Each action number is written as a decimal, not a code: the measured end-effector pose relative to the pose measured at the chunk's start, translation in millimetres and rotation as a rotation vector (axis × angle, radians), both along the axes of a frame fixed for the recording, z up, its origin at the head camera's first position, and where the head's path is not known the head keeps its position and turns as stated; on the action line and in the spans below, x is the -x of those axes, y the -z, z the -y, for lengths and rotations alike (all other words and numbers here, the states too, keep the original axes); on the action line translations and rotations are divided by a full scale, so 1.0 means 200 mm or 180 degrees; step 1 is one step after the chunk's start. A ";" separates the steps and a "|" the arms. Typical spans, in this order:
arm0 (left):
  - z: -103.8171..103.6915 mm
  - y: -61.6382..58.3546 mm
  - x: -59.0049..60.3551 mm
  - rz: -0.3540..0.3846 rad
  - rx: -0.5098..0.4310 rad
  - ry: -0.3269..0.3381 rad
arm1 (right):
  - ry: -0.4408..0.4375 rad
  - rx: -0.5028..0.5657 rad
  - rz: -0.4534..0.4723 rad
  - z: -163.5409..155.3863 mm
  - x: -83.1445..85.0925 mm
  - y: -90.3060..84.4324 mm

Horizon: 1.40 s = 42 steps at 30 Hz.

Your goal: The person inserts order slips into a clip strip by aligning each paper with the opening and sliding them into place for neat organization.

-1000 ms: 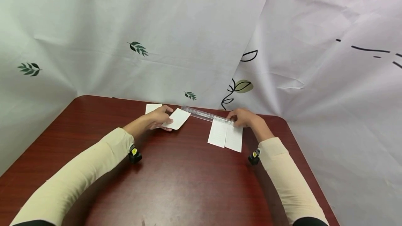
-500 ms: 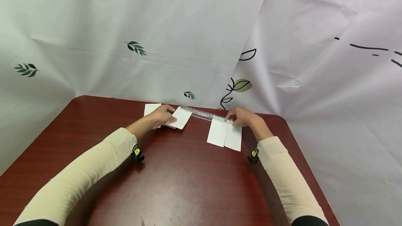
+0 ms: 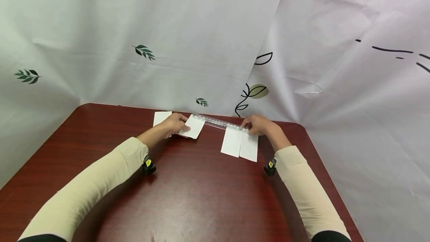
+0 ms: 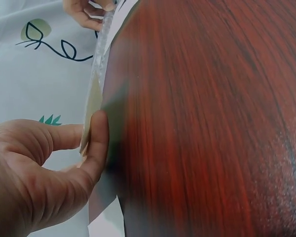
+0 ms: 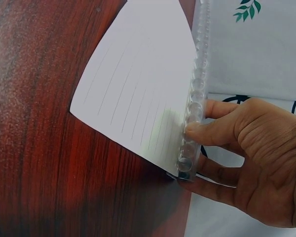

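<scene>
A clear plastic binding strip (image 3: 216, 122) with a row of rings lies near the table's back edge. My right hand (image 3: 258, 125) grips its right end, thumb on the rings (image 5: 196, 91) in the right wrist view. Two lined paper sheets (image 3: 231, 143) hang side by side from that end toward me. At the strip's left end, my left hand (image 3: 173, 123) pinches a white sheet (image 3: 195, 126) between thumb and fingers. The sheet's upper edge overlaps the strip there. In the left wrist view this sheet (image 4: 93, 96) appears nearly edge-on. Another white sheet (image 3: 161, 117) lies partly hidden behind my left hand.
The dark red wooden table (image 3: 188, 189) stretches toward me. Right behind its back edge hangs a pale curtain (image 3: 174, 47) with leaf prints, which continues along both sides.
My left hand has moved slightly right and away from me with the sheet, bringing its upper edge to the strip's left end. My right hand keeps its grip on the strip.
</scene>
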<state>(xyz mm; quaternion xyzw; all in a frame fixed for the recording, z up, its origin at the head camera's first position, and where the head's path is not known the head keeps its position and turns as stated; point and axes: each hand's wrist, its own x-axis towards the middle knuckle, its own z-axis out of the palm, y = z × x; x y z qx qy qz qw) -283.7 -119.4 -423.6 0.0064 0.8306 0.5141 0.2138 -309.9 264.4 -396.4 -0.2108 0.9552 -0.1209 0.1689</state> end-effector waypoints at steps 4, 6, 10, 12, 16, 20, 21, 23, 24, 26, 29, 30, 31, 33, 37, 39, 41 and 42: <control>-0.01 0.01 0.00 0.0037 -0.0097 -0.0021 | -0.0015 -0.0030 -0.0019 0.01 0.00 0.00; -0.02 0.01 0.00 0.0018 -0.0116 -0.0023 | -0.0003 -0.0023 -0.0011 0.01 0.00 0.00; -0.03 0.01 0.01 -0.0112 0.0011 -0.0005 | 0.0013 -0.0010 -0.0008 0.01 0.00 0.00; -0.03 0.01 0.01 -0.0199 0.0147 -0.0010 | 0.0011 -0.0002 -0.0006 0.00 0.00 0.00; -0.04 0.01 0.01 -0.0326 0.0318 -0.0018 | 0.0028 -0.0006 0.0009 0.01 0.00 0.00; -0.03 0.00 0.01 -0.0363 0.0441 -0.0041 | 0.0041 -0.0034 0.0015 0.01 0.00 0.00; -0.03 0.00 0.01 -0.0360 0.0467 -0.0054 | 0.0039 -0.0041 0.0011 0.01 0.00 -0.01; -0.03 0.00 0.01 -0.0382 0.0514 -0.0068 | 0.0036 -0.0045 0.0004 0.02 0.00 -0.01; -0.03 -0.01 0.01 -0.0409 0.0536 -0.0072 | 0.0035 -0.0042 -0.0001 0.01 0.00 -0.01; -0.03 0.00 0.01 -0.0532 0.0618 -0.0051 | 0.0035 -0.0038 -0.0011 0.01 0.00 -0.01; -0.02 0.00 0.01 -0.0778 0.0750 0.0029 | 0.0022 -0.0031 -0.0017 0.01 0.00 0.00; -0.02 0.01 0.01 -0.0861 0.0796 0.0057 | 0.0022 -0.0030 -0.0023 0.01 0.00 0.00; -0.02 0.01 0.01 -0.0950 0.0828 0.0098 | 0.0019 -0.0028 -0.0024 0.01 0.01 0.00; -0.02 0.02 0.01 -0.1136 0.0846 0.0208 | 0.0012 -0.0025 -0.0025 0.01 0.01 0.00; -0.01 0.05 0.03 -0.1677 0.0883 0.0619 | 0.0001 0.0012 0.0003 0.01 0.01 0.00; -0.01 0.06 0.02 -0.1996 0.1018 0.0880 | 0.0002 0.0029 0.0029 0.00 0.01 0.00; -0.01 0.06 0.02 -0.2259 0.1238 0.1154 | 0.0011 0.0040 0.0045 0.00 0.01 -0.01; 0.00 0.06 0.02 -0.2352 0.1366 0.1291 | 0.0014 0.0040 0.0048 0.01 0.01 -0.01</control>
